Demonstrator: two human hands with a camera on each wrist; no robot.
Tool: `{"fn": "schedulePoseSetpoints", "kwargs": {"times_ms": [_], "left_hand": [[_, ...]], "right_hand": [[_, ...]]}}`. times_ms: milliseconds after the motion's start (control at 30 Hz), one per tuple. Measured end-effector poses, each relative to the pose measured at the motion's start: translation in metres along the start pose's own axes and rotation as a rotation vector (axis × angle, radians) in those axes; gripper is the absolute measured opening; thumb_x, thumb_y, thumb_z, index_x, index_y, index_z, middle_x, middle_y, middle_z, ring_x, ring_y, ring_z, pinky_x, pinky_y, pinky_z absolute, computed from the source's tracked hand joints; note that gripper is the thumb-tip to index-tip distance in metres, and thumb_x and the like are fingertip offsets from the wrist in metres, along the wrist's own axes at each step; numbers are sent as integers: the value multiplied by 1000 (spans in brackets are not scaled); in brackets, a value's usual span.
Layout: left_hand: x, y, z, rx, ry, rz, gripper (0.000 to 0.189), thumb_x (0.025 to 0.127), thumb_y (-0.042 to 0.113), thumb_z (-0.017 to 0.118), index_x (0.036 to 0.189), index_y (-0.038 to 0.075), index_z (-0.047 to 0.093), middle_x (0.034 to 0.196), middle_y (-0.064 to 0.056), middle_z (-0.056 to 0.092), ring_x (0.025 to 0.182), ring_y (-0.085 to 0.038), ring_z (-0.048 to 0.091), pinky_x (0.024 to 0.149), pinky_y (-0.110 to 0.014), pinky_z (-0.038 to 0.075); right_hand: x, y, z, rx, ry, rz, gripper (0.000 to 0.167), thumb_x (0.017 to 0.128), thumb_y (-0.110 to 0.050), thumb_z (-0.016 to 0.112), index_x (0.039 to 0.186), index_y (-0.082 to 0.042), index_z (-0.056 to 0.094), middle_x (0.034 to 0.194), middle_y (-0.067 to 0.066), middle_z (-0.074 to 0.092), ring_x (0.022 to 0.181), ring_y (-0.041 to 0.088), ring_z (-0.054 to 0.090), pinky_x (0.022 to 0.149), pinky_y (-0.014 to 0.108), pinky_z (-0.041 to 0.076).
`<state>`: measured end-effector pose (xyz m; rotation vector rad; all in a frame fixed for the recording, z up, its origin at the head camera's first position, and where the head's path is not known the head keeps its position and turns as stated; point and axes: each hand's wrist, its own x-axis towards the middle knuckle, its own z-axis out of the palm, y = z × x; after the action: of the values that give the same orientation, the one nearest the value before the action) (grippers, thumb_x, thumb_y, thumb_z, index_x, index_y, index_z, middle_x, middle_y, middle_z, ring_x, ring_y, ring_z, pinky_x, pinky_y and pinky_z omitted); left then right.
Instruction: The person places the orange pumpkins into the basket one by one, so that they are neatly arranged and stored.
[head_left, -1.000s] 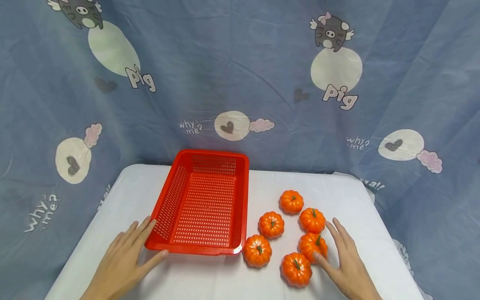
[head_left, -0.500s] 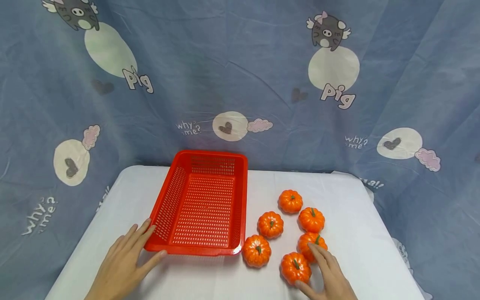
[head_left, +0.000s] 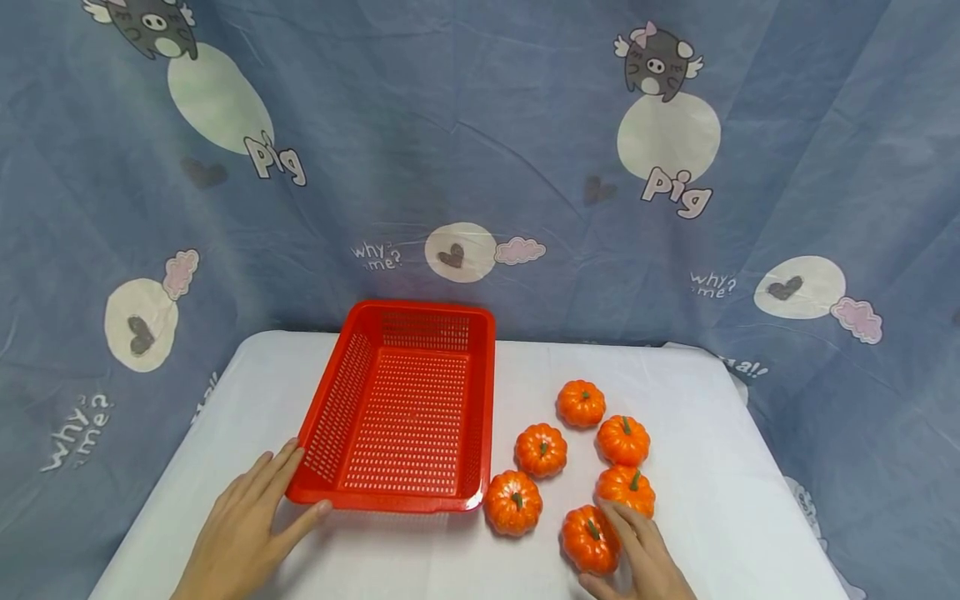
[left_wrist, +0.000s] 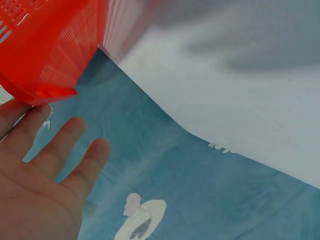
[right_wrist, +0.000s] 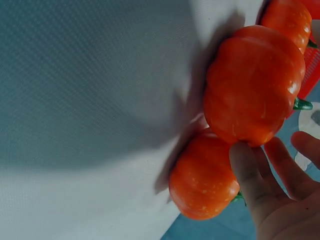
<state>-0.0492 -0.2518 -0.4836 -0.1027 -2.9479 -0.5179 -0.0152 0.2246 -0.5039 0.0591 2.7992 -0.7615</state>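
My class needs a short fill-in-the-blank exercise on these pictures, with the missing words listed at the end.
1. The basket is coloured ____.
2. In the head view, ____ pumpkins lie on the table.
3. The hand nearest the basket is the person's ____ one.
4. The pumpkins' stems are coloured ____.

Missing words: red; six; left; green.

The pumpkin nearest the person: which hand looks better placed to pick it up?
Most likely the right hand: its thumb and fingers lie on either side of the nearest pumpkin. The left hand is away by the near left corner of the red basket.
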Motion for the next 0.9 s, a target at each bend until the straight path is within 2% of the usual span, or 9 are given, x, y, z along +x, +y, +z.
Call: {"fn": "schedulePoseSetpoints", "kwargs": {"times_ms": [167, 400, 700, 900], "left_hand": [[-1, 0, 1, 7, -17, -28, 99, 87, 72, 62, 155, 3, 40, 158, -18, 39, 138, -49, 35, 109, -73, 26], [-1, 0, 3, -1, -7, -30, 99, 87, 71, 63, 154, 3, 41, 158, -19, 39, 138, -49, 35, 112, -73, 22], [-1, -1, 1, -31, -22, -34, 99, 87, 73, 61, 156, 5, 39, 158, -18, 38, 137, -49, 36, 108, -73, 27], [-2, -4, 1, -73, 36, 5, 94, 87, 67, 67, 154, 5, 43, 157, -16, 41, 133, -48, 40, 104, -73, 30]], "right_hand": [[0, 3, 4, -16, 23, -21, 103, 70, -74, 77, 153, -21, 46, 149, 2, 42, 131, 28, 48, 98, 57, 51], [1, 9, 9, -38, 84, -103, 89, 76, -59, 83, 148, -18, 52, 146, -1, 45, 130, 23, 49, 100, 50, 52], [-1, 7, 14, -106, 125, -144, 84, 76, -46, 88, 147, -18, 53, 149, -1, 46, 131, 22, 49, 100, 45, 53], [-3, 4, 15, -126, 135, -158, 85, 74, -47, 89, 146, -17, 53, 148, -1, 49, 131, 22, 50, 103, 45, 51]]}}
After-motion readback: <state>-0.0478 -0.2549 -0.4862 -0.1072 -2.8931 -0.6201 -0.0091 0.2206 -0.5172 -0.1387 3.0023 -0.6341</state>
